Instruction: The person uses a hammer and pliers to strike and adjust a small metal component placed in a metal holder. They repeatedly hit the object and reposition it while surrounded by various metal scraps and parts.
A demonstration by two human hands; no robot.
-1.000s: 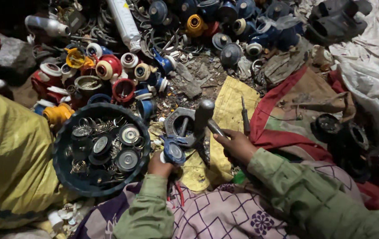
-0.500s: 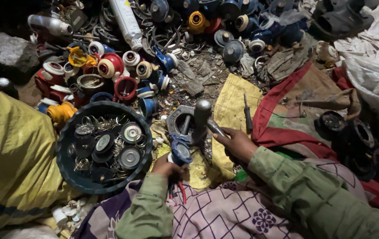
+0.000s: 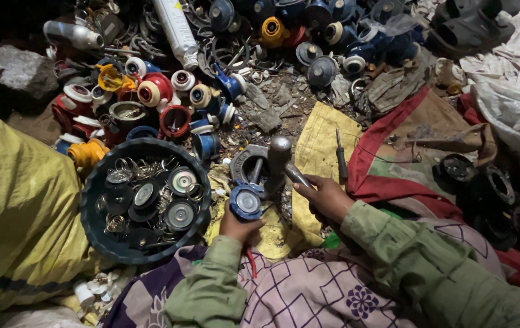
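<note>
- Since 0.5 s ago, little has shifted; the hammer [image 3: 281, 159] stays raised over the ring block [image 3: 249, 163].
- Right hand [image 3: 327, 197] clenches its handle; heavy, rigid steel.
- Left hand [image 3: 238, 225] pinches 1 small blue cap [image 3: 246, 202] by its rim: light, stiff, probably brittle.

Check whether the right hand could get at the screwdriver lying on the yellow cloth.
Probably yes. The screwdriver lies in the open on the yellow cloth, just beyond the right hand, with nothing over it. But that hand already grips a hammer.
</note>
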